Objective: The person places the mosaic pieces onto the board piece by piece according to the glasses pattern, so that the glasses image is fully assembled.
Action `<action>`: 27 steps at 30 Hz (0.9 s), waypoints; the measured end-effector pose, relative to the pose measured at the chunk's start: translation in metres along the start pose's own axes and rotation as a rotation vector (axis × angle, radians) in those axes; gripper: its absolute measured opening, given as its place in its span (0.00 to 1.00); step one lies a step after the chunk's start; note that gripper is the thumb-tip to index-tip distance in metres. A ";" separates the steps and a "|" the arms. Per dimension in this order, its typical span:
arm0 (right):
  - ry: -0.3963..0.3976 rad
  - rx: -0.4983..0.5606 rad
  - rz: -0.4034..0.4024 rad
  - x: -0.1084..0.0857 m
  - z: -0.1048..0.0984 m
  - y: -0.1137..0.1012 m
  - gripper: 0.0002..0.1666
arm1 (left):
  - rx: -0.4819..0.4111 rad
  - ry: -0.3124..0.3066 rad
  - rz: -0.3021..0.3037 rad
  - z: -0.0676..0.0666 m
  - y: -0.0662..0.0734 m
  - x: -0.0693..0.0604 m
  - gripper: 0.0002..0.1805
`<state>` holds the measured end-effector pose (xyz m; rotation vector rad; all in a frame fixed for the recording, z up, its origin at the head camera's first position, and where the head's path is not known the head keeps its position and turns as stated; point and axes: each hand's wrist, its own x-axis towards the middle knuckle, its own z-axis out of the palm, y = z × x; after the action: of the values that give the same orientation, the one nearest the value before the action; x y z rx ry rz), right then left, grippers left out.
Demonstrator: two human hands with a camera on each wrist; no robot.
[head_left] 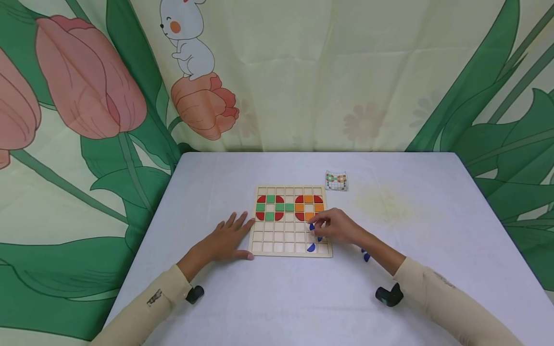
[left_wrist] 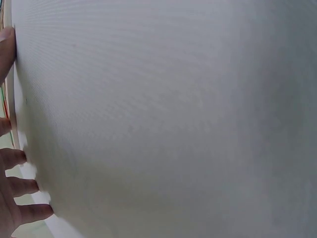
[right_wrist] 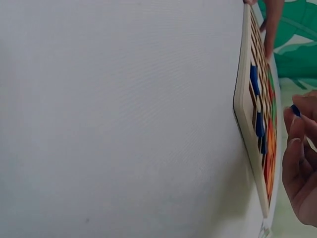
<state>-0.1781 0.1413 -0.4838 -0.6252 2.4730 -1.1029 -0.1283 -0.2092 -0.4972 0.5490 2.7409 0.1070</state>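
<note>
A wooden grid board lies on the table, with red, green and orange pieces filling cells in its upper half. My left hand lies spread at the board's left edge, its thumb and fingertips touching it. Over the right side of the board, my right hand pinches a small blue piece between thumb and fingers. Beneath that hand, blue pieces, one a half-round piece, sit in the lower right cells. The fingers partly cover this area in the head view.
A small pattern card lies beyond the board's top right corner. More blue pieces are on the white table, partly hidden by the right forearm. A printed curtain hangs behind the table.
</note>
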 end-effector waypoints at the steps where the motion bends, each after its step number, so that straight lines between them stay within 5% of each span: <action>1: -0.009 -0.002 -0.008 0.002 0.001 -0.002 0.15 | -0.001 -0.002 -0.001 0.000 0.000 0.000 0.57; 27: -0.092 0.001 -0.116 0.060 0.049 -0.044 0.13 | 0.004 -0.014 -0.007 -0.003 0.001 -0.002 0.58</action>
<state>-0.1938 0.0540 -0.4895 -0.8092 2.3842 -1.0911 -0.1269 -0.2091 -0.4933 0.5387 2.7299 0.0955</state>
